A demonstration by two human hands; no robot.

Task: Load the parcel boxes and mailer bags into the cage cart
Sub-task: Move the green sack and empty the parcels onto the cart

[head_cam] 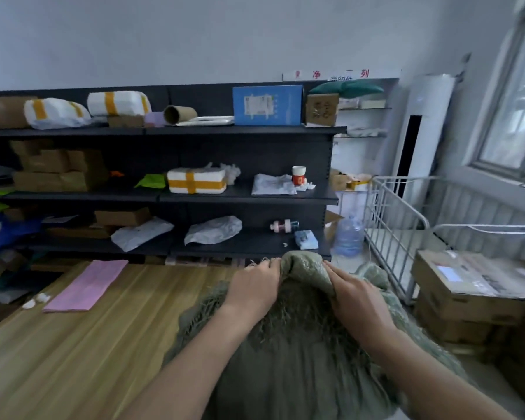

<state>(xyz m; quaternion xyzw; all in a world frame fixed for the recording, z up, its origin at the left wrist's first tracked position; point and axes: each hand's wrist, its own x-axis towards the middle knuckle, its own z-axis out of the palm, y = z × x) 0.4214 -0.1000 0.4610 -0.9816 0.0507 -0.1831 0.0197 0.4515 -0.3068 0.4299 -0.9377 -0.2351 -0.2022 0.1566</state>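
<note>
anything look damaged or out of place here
The olive-green woven sack on the wooden table is badly frayed, loose threads hanging where the left hand and right hand grip it. Small white scraps lie loose beside the flat pink mailer bag.

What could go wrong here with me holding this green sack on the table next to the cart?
1. The left hand and right hand grip the green sack by its frayed mouth; the loose threads may snag or tear.
2. The sack seems to hang past the table on the right, so it might slide off.
3. The stacked boxes stand close before the cage cart, crowding the carry.
</note>
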